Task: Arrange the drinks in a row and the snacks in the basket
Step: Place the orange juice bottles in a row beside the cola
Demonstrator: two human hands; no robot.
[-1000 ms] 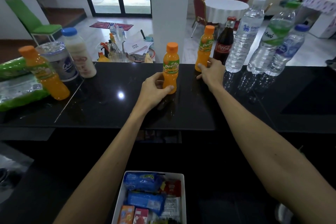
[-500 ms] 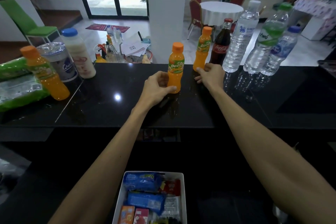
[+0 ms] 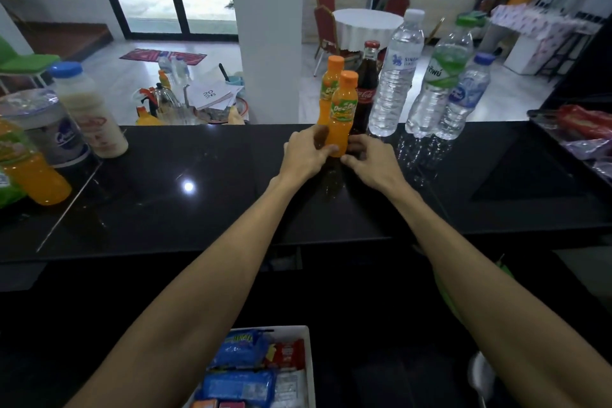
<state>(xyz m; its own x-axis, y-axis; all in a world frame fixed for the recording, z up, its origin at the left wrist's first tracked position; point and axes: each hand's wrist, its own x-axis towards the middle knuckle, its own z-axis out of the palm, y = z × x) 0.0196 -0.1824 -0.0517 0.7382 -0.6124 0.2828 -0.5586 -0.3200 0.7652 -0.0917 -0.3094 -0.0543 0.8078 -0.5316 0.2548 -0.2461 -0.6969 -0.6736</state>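
Note:
My left hand (image 3: 303,156) grips the lower part of a small orange juice bottle (image 3: 343,109) standing on the black counter (image 3: 198,215). My right hand (image 3: 369,164) rests beside its base, fingertips curled against it. Just behind stands a second orange bottle (image 3: 332,76), then a cola bottle (image 3: 370,89) and three water bottles (image 3: 397,76) (image 3: 442,79) (image 3: 467,99) lined up to the right. At the far left are another orange bottle (image 3: 31,175), a blue-capped milky bottle (image 3: 87,113) and a sealed cup (image 3: 43,122). A white basket (image 3: 309,364) with snack packets (image 3: 238,386) sits below.
A green snack packet (image 3: 8,199) lies at the left edge of the counter. Red and clear packets (image 3: 586,126) sit on a tray at the far right. Beyond the counter are a white pillar (image 3: 266,33) and a cluttered lower table.
My left hand has slid the orange bottle to the right, up against the other orange bottle. My right hand has drawn back from the rear bottle to the moved bottle's base.

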